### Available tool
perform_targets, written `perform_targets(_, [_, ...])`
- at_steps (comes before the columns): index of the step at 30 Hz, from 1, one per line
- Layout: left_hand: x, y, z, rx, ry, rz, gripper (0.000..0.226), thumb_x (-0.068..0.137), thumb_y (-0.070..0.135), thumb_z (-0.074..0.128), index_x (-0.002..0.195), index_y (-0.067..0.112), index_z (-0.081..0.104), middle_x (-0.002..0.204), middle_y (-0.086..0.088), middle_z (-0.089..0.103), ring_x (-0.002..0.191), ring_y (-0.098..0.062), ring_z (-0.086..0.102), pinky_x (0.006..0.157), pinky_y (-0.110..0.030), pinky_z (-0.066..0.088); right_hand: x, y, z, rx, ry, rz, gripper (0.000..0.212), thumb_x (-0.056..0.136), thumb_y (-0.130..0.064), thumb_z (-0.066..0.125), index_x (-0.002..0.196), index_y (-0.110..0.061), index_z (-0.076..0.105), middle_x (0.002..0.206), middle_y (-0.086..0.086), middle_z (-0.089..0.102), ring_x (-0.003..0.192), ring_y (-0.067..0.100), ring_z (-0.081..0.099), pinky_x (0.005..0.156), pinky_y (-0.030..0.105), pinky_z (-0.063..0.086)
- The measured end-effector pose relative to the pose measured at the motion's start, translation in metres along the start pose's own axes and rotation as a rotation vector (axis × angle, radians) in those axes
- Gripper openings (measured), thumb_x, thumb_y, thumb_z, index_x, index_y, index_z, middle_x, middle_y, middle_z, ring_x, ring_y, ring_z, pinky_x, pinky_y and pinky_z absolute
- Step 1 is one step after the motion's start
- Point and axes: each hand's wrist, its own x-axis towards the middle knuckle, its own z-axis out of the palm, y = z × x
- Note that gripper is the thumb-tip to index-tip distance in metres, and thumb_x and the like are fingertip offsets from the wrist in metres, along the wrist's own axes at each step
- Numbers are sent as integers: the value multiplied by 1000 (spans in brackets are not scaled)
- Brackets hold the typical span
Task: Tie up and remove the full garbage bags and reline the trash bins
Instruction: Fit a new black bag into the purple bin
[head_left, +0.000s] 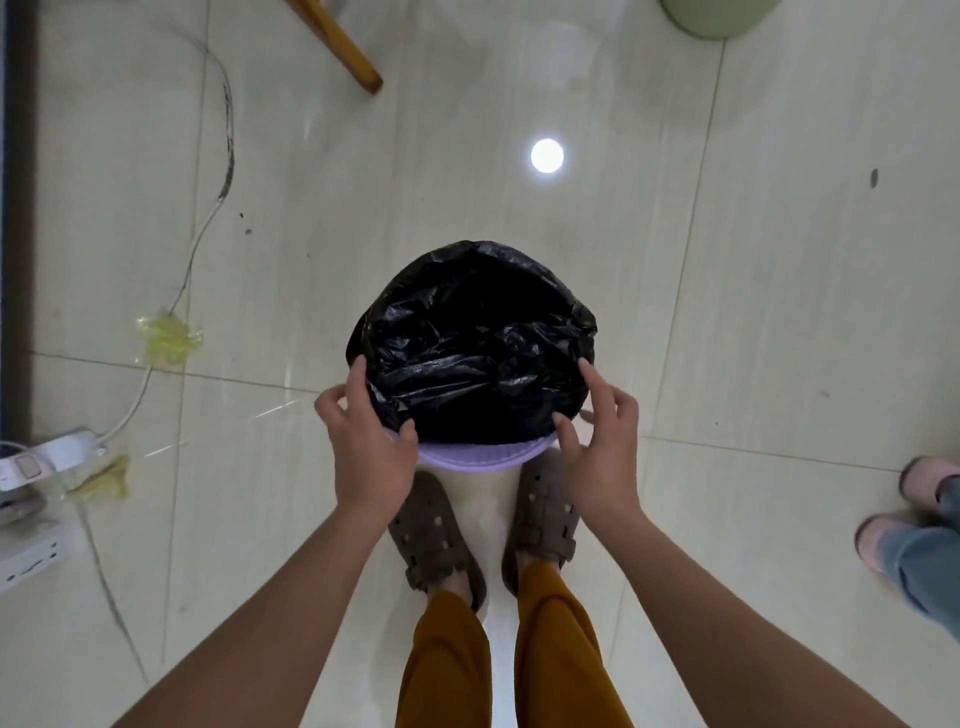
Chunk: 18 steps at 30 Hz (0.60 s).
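Observation:
A purple trash bin (480, 456) stands on the tiled floor just in front of my feet. A black garbage bag (472, 353) lines it, spread open and folded over most of the rim; only the near strip of purple rim shows. My left hand (369, 441) pinches the bag's edge at the near left of the rim, thumb inside and fingers outside. My right hand (597, 436) is at the near right edge, thumb on the plastic and fingers spread loosely above it.
A white cable (208, 208) runs down the left floor to a power strip (47, 457), fixed with yellowish tape (166, 338). A wooden furniture leg (348, 47) is at the top, a green round object (711, 15) at top right. Another person's feet (914, 514) stand at right.

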Motion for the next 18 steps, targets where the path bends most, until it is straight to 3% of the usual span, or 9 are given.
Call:
perform_targets(4, [-3,-1,9,-113,72,-147,55,85,6,69,132,16,41,118,-6,36,87,-23,58,84,-27,48,-5,1,6,56,19,51,41,97,-20,58,135,-31,50,128,-1,42,106,12,55,92,19,44])
perform_targets(8, [2,-9,16,-88,174,-148,27,86,3,66,106,13,50,100,-7,52,69,-13,55,62,-7,39,2,0,10,76,173,56,18,94,-13,61,110,-15,68,110,-1,54,98,15,60,77,1,40])
perform_targets(12, [0,-15,19,-176,228,-242,25,85,-6,59,96,13,49,76,3,53,64,-4,52,56,-1,38,8,0,13,-1,252,61,12,89,-3,64,94,-10,72,99,1,56,90,16,61,71,-5,34])
perform_targets(18, [-12,-18,21,-224,214,-310,27,85,-8,58,97,15,50,77,5,53,65,-5,55,55,-9,40,7,-1,9,37,300,158,21,90,2,61,86,-16,71,94,0,64,84,7,59,69,-4,37])
